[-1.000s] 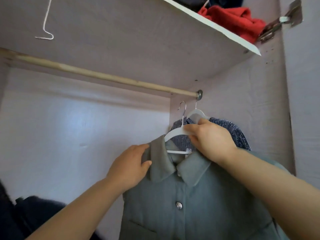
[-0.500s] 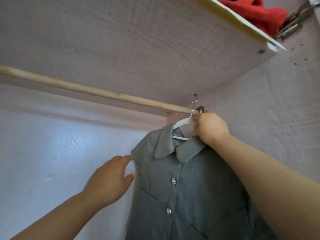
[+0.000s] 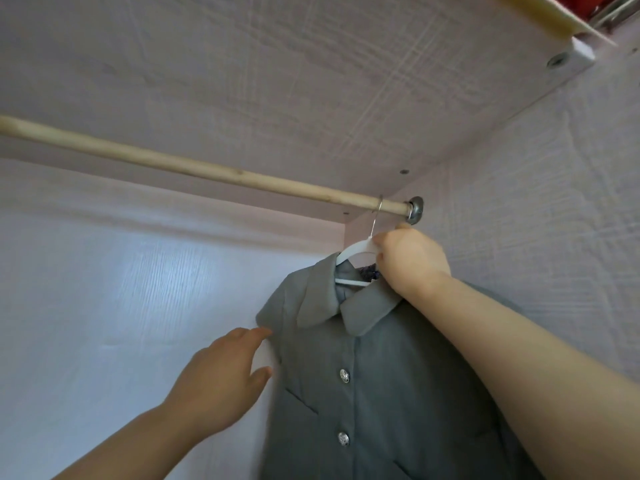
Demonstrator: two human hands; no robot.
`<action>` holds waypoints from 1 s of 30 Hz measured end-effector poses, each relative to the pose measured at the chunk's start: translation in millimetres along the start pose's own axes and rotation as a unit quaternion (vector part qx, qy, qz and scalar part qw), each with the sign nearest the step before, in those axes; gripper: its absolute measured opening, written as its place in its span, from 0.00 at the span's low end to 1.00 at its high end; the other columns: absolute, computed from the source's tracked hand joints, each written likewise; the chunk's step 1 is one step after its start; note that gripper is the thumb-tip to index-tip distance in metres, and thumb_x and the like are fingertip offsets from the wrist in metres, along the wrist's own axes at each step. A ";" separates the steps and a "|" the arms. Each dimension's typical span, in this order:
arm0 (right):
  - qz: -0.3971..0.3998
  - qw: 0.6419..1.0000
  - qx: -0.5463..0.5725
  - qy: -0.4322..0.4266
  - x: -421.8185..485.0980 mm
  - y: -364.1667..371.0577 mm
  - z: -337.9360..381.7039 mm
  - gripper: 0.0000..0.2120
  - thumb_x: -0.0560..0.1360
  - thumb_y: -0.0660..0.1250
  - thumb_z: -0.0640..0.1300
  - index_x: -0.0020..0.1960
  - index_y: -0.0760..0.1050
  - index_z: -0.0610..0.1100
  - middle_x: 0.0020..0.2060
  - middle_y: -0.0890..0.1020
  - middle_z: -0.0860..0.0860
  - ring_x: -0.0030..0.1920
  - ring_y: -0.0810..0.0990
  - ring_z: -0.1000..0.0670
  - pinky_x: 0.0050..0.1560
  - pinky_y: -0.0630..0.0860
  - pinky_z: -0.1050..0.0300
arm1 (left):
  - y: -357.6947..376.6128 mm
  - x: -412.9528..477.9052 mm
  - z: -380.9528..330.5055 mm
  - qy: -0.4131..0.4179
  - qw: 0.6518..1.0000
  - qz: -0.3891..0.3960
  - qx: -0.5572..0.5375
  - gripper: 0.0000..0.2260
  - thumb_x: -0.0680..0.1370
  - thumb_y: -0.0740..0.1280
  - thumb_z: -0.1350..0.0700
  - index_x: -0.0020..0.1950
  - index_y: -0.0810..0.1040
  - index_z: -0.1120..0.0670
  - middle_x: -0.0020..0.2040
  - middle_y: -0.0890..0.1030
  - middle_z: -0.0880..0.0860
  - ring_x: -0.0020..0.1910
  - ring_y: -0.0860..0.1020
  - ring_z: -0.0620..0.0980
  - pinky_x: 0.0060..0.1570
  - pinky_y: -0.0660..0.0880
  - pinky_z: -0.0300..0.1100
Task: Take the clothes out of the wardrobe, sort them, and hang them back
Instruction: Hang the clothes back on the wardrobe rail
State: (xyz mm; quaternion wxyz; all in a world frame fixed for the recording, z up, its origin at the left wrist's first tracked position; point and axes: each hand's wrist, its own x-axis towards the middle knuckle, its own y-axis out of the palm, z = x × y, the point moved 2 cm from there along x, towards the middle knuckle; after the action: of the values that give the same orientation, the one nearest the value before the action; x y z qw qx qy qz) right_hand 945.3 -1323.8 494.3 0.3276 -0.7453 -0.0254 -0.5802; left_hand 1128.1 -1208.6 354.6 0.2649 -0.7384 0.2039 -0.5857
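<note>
A grey collared shirt [image 3: 374,368] with silver buttons hangs on a white hanger [image 3: 358,249]. The hanger's metal hook [image 3: 377,211] sits over the wooden rail [image 3: 194,168] near its right end. My right hand [image 3: 412,261] grips the hanger's top by the shirt's collar. My left hand [image 3: 225,379] is spread, its fingertips at the shirt's left shoulder seam. A bit of dark patterned cloth [image 3: 369,273] shows behind the collar.
The wardrobe's side wall [image 3: 540,220] stands just right of the shirt. The shelf's underside [image 3: 277,81] spans above the rail. Something red [image 3: 585,5] lies on the shelf at top right. The pale back panel [image 3: 121,289] fills the left.
The shirt on its hanger went up and back to the rail and its hook now sits over it. My left hand let go of the collar and dropped to the shoulder.
</note>
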 end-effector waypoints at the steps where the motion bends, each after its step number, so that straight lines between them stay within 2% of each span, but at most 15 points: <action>1: -0.002 1.000 -0.003 -0.002 -0.2 -2.4 4.3 0.13 0.75 0.58 0.35 0.56 0.75 0.43 0.50 0.73 0.44 0.49 0.77 0.41 0.40 0.68 0.55 | -0.7 -1.5 0.6 0.001 1.000 0.001 -0.004 0.24 0.79 0.59 0.44 0.73 0.56 0.42 0.72 0.63 0.43 0.67 0.68 0.43 0.65 0.66 0.37; 8: 0.030 0.999 -0.031 0.026 -2.4 -14.6 27.1 0.15 0.75 0.59 0.35 0.60 0.74 0.44 0.53 0.74 0.45 0.53 0.77 0.42 0.41 0.69 0.54 | -26.7 -17.4 6.1 0.016 1.000 0.007 -0.010 0.23 0.80 0.58 0.46 0.74 0.56 0.44 0.71 0.65 0.44 0.66 0.68 0.44 0.64 0.66 0.37; 11: 0.072 0.996 -0.040 0.039 -12.1 -19.2 29.1 0.15 0.77 0.59 0.40 0.63 0.72 0.47 0.56 0.73 0.45 0.57 0.74 0.42 0.47 0.70 0.51 | -43.1 -26.4 14.8 0.009 1.000 0.013 0.003 0.24 0.80 0.58 0.47 0.74 0.56 0.45 0.72 0.64 0.46 0.67 0.67 0.46 0.64 0.65 0.39; 14: 0.049 0.996 -0.073 -0.002 -34.2 -20.4 44.3 0.19 0.77 0.60 0.46 0.67 0.68 0.49 0.62 0.70 0.44 0.63 0.67 0.42 0.60 0.66 0.48 | -56.7 -39.1 30.2 -0.016 0.999 0.027 0.030 0.25 0.80 0.58 0.47 0.75 0.56 0.48 0.73 0.63 0.50 0.69 0.66 0.50 0.66 0.65 0.44; 17: 0.016 0.998 -0.005 -0.062 -74.4 -18.0 81.7 0.21 0.76 0.61 0.49 0.68 0.69 0.47 0.63 0.71 0.44 0.63 0.68 0.40 0.61 0.65 0.47 | -63.5 -61.5 50.2 -0.039 0.996 0.047 0.062 0.25 0.80 0.58 0.48 0.75 0.55 0.49 0.72 0.63 0.52 0.68 0.66 0.53 0.65 0.66 0.47; 21: 0.101 0.982 0.102 -0.127 -146.4 4.7 149.5 0.24 0.76 0.62 0.50 0.71 0.65 0.48 0.65 0.71 0.46 0.64 0.69 0.43 0.62 0.65 0.49 | -66.4 -107.8 81.4 -0.083 0.988 0.088 0.101 0.26 0.79 0.58 0.48 0.75 0.55 0.50 0.71 0.64 0.54 0.67 0.66 0.55 0.62 0.65 0.48; 24: 0.181 0.956 0.163 -0.162 -213.4 31.3 203.9 0.25 0.77 0.60 0.51 0.72 0.62 0.48 0.67 0.69 0.48 0.65 0.68 0.44 0.63 0.63 0.52 | -68.7 -160.5 110.7 -0.135 0.976 0.130 0.110 0.26 0.79 0.59 0.48 0.75 0.56 0.51 0.71 0.64 0.55 0.67 0.66 0.55 0.62 0.66 0.50; 30: 0.301 0.890 0.258 -0.225 -352.9 56.8 302.1 0.25 0.77 0.61 0.51 0.72 0.62 0.47 0.66 0.70 0.48 0.63 0.69 0.45 0.62 0.65 0.53 | -59.9 -309.5 165.3 -0.273 0.925 0.227 0.135 0.26 0.78 0.60 0.47 0.74 0.57 0.51 0.70 0.65 0.54 0.68 0.65 0.56 0.63 0.66 0.53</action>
State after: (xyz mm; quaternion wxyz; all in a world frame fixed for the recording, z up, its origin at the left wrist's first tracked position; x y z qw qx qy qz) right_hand 1110.4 -1091.1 123.3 0.6531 -0.7167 -0.0219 -0.2436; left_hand 1217.0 -947.7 129.4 0.5337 -0.7608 0.2045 -0.3075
